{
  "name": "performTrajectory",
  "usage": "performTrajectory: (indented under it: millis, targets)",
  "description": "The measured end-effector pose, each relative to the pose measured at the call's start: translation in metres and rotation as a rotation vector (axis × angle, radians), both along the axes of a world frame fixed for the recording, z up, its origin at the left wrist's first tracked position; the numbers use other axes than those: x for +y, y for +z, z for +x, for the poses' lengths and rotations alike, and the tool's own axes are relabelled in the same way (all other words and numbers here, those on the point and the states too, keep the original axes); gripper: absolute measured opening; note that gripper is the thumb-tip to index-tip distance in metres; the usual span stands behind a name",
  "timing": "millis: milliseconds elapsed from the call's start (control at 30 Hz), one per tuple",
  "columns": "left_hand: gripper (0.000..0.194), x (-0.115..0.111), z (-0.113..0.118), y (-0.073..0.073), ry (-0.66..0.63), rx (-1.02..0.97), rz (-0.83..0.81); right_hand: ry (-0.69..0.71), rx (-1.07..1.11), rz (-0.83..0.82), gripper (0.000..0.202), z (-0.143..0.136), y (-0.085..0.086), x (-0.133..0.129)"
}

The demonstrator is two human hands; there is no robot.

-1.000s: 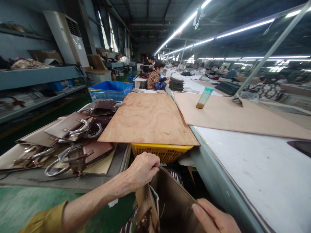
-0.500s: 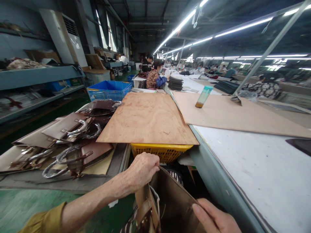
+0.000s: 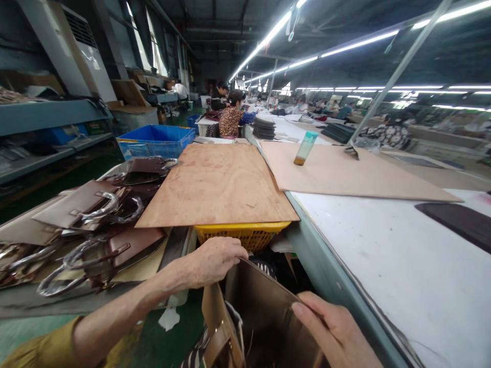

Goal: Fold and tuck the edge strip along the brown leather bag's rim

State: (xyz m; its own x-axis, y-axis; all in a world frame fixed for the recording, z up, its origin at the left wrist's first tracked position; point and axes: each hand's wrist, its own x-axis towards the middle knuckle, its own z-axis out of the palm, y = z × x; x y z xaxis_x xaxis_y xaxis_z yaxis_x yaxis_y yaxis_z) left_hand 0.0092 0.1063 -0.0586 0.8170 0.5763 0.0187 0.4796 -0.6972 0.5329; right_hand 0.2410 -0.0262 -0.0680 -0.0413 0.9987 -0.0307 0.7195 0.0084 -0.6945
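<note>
A brown bag (image 3: 264, 301) hangs open at the bottom centre, its dark inside facing up. My left hand (image 3: 217, 260) is closed on the top edge at its far left corner. My right hand (image 3: 332, 324) pinches the same edge farther right, thumb on the inner side and fingers outside. Between my hands the edge runs in a straight slant. A tan strap with metal studs (image 3: 220, 337) stands at the bag's near left side. The lower part of the bag is out of the frame.
Ahead, a plywood board (image 3: 222, 184) lies over a yellow basket (image 3: 243, 235). Brown bags with wrapped handles (image 3: 95, 214) are piled at left. A white worktable (image 3: 368, 245) at right bears a glue bottle (image 3: 306, 148). A blue crate (image 3: 155, 140) and seated people are farther back.
The view has turned slightly to the right, so the surroundings sit farther left. My right hand has risen a little along with the bag's edge, and both hands keep their hold.
</note>
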Motion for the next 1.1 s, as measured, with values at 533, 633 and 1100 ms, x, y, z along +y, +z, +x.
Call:
performTrajectory:
  millis: [533,633,1100]
  targets:
    - [0.019,-0.016,0.014,0.011,0.077,-0.032,-0.179,0.090,0.444,-0.250,0.035,0.030,-0.002,0.009]
    - [0.018,-0.021,0.016,0.014,0.090,-0.011,-0.195,0.116,0.501,-0.275,0.042,0.032,-0.006,0.008]
    - [0.020,-0.042,0.040,0.038,0.121,0.170,-0.186,-0.110,0.445,-0.430,0.042,0.034,-0.005,0.007]
